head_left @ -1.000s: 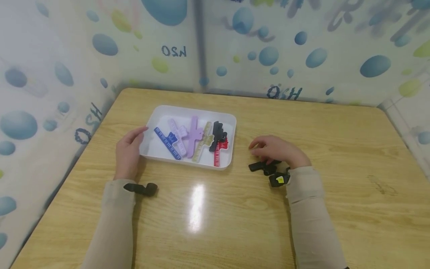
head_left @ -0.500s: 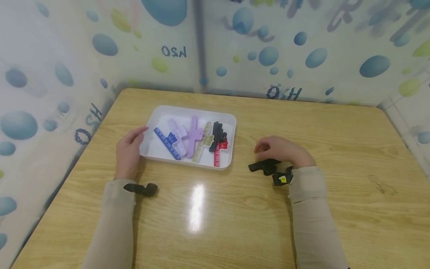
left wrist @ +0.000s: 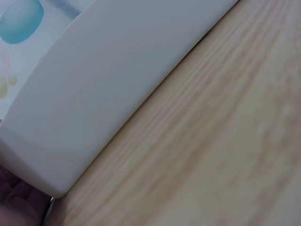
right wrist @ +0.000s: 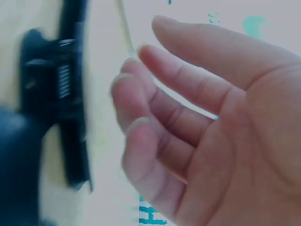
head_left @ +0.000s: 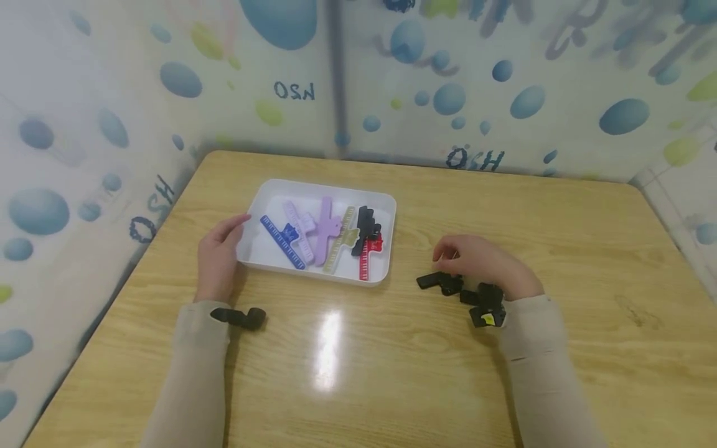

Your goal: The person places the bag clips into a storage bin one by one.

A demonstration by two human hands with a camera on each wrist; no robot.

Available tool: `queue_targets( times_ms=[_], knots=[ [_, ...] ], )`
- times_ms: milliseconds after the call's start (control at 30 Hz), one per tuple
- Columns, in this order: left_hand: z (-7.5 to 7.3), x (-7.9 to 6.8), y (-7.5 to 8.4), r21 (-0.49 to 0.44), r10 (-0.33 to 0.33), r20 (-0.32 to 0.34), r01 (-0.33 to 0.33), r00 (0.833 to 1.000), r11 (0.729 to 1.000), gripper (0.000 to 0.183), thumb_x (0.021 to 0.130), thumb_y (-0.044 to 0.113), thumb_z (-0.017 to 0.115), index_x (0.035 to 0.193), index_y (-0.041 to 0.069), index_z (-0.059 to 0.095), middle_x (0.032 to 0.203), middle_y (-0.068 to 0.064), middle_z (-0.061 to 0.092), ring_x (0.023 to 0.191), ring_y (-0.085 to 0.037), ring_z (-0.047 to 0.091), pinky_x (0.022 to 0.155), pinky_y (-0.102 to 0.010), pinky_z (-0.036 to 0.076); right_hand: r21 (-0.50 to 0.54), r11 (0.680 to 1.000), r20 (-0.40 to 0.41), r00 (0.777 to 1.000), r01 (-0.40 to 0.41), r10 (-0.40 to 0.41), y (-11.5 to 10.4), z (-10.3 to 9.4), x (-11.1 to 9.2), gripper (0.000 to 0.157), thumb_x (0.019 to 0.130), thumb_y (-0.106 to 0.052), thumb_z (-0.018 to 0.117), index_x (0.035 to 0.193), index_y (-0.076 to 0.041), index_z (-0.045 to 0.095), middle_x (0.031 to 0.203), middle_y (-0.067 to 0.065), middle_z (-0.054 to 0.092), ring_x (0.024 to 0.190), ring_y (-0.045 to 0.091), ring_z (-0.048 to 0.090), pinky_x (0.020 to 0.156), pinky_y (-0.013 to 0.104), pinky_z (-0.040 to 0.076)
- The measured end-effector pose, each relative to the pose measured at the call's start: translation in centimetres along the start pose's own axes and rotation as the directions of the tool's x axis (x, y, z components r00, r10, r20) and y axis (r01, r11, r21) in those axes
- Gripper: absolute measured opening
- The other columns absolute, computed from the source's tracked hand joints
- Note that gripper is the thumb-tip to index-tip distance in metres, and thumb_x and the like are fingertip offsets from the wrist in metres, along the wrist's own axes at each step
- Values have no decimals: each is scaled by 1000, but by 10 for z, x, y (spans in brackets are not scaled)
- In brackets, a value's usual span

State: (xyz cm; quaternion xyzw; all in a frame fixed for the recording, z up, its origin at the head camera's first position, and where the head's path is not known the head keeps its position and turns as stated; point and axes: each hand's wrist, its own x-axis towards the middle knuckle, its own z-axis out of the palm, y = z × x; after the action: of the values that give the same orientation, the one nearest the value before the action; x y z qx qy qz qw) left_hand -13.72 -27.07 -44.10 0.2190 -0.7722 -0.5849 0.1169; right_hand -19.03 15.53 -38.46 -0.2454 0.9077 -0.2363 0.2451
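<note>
My left hand (head_left: 217, 261) rests against the left end of the white tray (head_left: 313, 277), fingertips at its rim. In the left wrist view those fingers (left wrist: 21, 202) touch the outer wall near a corner. Over a black bar clip (head_left: 432, 280) on the table hovers my right hand (head_left: 483, 258). Its fingers bend loosely and hold nothing; in the right wrist view the blurred black clip (right wrist: 70, 94) stands apart from the fingertips (right wrist: 134, 136). Inside the tray lie a blue clip (head_left: 282, 242), a purple clip (head_left: 325, 239), a red clip (head_left: 365, 264) and several others.
A black wrist camera (head_left: 487, 314) with a yellow mark sits by the right cuff, another wrist camera (head_left: 254, 318) by the left. Patterned walls (head_left: 487, 112) rise behind and left of the wooden table (head_left: 392, 373).
My right hand has drawn back slightly to the right and toward me, its fingertips lifting off the black clip. The left hand and the tray stay in place.
</note>
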Motion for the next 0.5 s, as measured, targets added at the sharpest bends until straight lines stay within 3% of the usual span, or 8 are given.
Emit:
queue_targets(
  times_ms=[133,333,500],
  knots=[
    [4,-1,0,15,-1,14,1,1000,1000,30,93,37,43,116,27,59,129,12,47,122,-6,36,103,-32,25,-37,999,-77,997,-22,19,6,8,-17,18,88,-32,55,95,-16,58,79,-2,57,66,14,51,60,30,42],
    [3,2,-2,23,17,4,-17,1000,1000,30,93,36,44,116,27,60,128,12,48,120,-6,38,102,-31,26,-11,998,-177,982,-63,60,16,16,-44,27,90,-42,48,102,-19,56,68,0,51,54,15,44,49,30,38],
    [1,2,-1,11,21,-4,-21,1000,1000,29,93,36,44,116,26,60,127,11,49,119,-7,39,102,-31,27,-13,995,-192,977,-102,98,20,19,-56,27,91,-41,47,108,-21,54,58,0,50,44,17,43,42,30,36]
  ],
)
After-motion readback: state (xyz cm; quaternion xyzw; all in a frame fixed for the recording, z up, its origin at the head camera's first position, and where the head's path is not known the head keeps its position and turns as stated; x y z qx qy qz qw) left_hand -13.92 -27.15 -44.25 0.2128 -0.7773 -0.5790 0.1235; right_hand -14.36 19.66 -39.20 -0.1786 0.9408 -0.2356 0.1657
